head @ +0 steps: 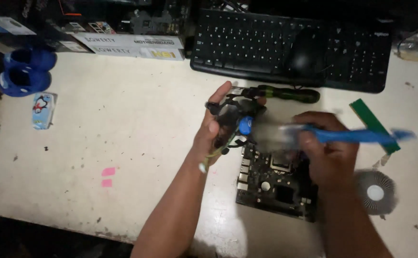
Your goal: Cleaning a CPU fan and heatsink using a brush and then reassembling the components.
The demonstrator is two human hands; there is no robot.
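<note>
The work surface is a pale, cream-coloured table [123,143] with small dark marks and two pink patches; the room around it is dark, and the table's front edge falls into shadow. A dark motherboard [271,184] lies flat on the table, and I place the other things from it.

Just above the motherboard, the left hand [211,131] holds a black cooler fan [235,119] with a blue round centre. The fingers are wrapped around the fan's frame, thumb side toward the camera, and the fan stands tilted on its edge, its face turned to the right. Thin wires hang from it toward the board.

Over the upper right part of the motherboard, the right hand [326,148] is closed around a blue-handled brush [357,136]. The long axis of the brush is nearly horizontal: the handle end points right, away from the board, and the blurred bristle end points left, at the fan.

To the right of the motherboard lie a round metal heatsink [375,192] and a green memory stick [372,123]. Beyond it lie a dark screwdriver [285,93] and a black keyboard [247,43] with a black mouse [307,52] on it. Far to the left are a blue object [25,71] and cardboard boxes [132,46].
</note>
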